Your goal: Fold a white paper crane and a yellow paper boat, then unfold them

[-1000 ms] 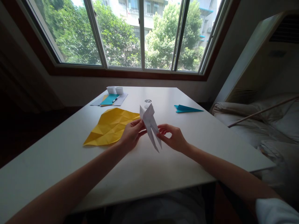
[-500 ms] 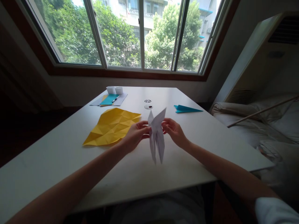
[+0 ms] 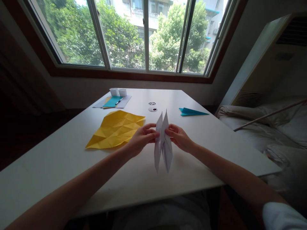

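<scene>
White folded paper [image 3: 163, 143] is held upright above the table [image 3: 72, 166], just right of the yellow creased sheet [image 3: 116, 129]. Left hand [image 3: 141, 140] and right hand [image 3: 178, 137] pinch its upper half. Uneven pull could tear or misalign creases.

White rectangular tabletop [image 3: 72, 166] standing under a window, carrying paper pieces.

A large creased yellow paper sheet [image 3: 116, 129] is lying left of centre; a folded teal paper dart [image 3: 192, 111] is resting toward the far right edge. At the far left, a pale grey sheet [image 3: 124, 103] is carrying a teal paper piece [image 3: 110, 102], a pen [image 3: 119, 101] and two small white paper boxes [image 3: 118, 92]. Two small round fittings [image 3: 152, 109] are sitting mid-table.
</scene>
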The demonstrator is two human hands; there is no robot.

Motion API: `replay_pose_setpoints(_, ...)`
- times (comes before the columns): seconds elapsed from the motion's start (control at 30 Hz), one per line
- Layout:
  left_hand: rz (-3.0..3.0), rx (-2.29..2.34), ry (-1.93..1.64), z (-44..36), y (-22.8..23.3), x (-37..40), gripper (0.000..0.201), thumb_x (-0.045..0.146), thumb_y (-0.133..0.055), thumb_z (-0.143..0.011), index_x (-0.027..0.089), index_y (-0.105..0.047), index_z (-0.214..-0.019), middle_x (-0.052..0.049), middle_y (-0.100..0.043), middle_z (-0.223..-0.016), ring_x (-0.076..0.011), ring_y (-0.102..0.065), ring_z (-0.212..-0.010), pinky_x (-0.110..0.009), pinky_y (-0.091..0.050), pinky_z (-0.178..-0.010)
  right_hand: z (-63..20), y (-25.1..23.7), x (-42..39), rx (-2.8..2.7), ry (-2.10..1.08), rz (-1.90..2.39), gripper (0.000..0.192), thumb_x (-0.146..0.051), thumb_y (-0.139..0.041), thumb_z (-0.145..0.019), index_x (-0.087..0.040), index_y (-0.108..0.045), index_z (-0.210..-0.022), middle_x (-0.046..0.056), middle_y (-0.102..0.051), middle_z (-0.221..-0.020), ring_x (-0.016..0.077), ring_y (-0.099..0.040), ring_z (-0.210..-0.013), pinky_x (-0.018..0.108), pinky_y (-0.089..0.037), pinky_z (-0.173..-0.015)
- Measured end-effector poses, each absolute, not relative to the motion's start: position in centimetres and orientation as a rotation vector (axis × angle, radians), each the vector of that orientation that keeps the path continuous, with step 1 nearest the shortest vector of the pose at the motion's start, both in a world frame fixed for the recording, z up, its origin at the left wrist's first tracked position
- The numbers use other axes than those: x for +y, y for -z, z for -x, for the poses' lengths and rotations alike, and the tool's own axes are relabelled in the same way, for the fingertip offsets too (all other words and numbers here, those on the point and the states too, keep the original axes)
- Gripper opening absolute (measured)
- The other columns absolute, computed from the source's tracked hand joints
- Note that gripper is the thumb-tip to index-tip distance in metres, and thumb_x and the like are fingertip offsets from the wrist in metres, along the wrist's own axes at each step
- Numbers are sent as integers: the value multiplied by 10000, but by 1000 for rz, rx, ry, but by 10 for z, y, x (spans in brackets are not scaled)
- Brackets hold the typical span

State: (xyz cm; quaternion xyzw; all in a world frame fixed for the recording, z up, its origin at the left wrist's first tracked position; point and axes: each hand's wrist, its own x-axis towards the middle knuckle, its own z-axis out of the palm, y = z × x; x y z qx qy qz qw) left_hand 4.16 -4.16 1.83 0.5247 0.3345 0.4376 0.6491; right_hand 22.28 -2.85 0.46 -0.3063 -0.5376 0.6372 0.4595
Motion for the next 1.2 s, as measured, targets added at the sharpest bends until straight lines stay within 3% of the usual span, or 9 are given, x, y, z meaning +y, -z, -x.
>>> replay_pose_setpoints(0.17,-1222,747,-960,-43,-21,-43,386,293,-730,-646,176,-564,-974,-8,-626,-739,-155,-620,-707,-297,-496,-682,-223,-4,-29,-1291,-1576,724,226,-336,-720,-632,-180,-593,-733,-26,-642,-729,100,-601,-652,256,-511,-662)
replay_pose_setpoints(0.33,-1269,778,-965,-46,-24,-48,497,405,-659,-706,211,-468,-1121,-44,-640,-871,-192,-621,-804,-324,-490,-689,-224,-5,-30,-1369,-1397,735,220,-340,-710,-643,-180,-589,-733,-16,-644,-731,122,-613,-662,277,-522,-647)
replay_pose_setpoints(0.47,-1349,779,-919,-50,-23,-51,636,298,-739,-636,216,-413,-1175,-50,-644,-889,-199,-619,-810,-311,-473,-696,-222,-5,-33,-1400,-1304,733,212,-330,-707,-648,-175,-570,-696,-24,-624,-687,117,-598,-623,258,-515,-586)
replay_pose_setpoints(0.6,-1264,730,-933,-51,-23,-50,509,275,-724,-651,184,-485,-1091,-47,-658,-841,-189,-622,-767,-282,-460,-671,-220,-3,-33,-1386,-1310,715,226,-341,-690,-669,-168,-551,-708,-27,-596,-675,105,-580,-609,259,-516,-583)
replay_pose_setpoints(0.7,-1185,725,-976,-49,-21,-47,412,285,-700,-677,174,-519,-1030,-45,-663,-829,-186,-627,-753,-279,-461,-666,-221,-2,-32,-1444,-1239,719,256,-347,-672,-690,-188,-540,-842,-18,-586,-759,115,-594,-648,278,-528,-599)
replay_pose_setpoints(0.87,-1134,869,-1133,-46,-18,-42,402,274,-702,-674,167,-517,-1015,-41,-659,-841,-155,-615,-717,-292,-475,-677,-224,-4,-38,-1681,-779,751,426,-341,-700,-661,-249,-480,-1014,28,-532,-1008,128,-590,-732,287,-540,-610)
replay_pose_setpoints(1.03,-1161,882,-1160,-46,-19,-43,384,308,-701,-663,159,-537,-977,-41,-655,-830,-167,-611,-733,-324,-479,-702,-225,-8,-44,-1982,-296,733,279,-320,-649,-729,-228,-581,-983,49,-561,-943,137,-571,-730,288,-533,-625)
replay_pose_setpoints(1.2,-1153,942,-1134,-48,-18,-44,333,299,-688,-667,152,-558,-935,-23,-640,-765,-117,-578,-640,-237,-443,-608,-229,-10,-43,-2113,-40,762,237,-301,-583,-791,-210,-617,-1007,66,-621,-911,168,-582,-807,307,-519,-704)
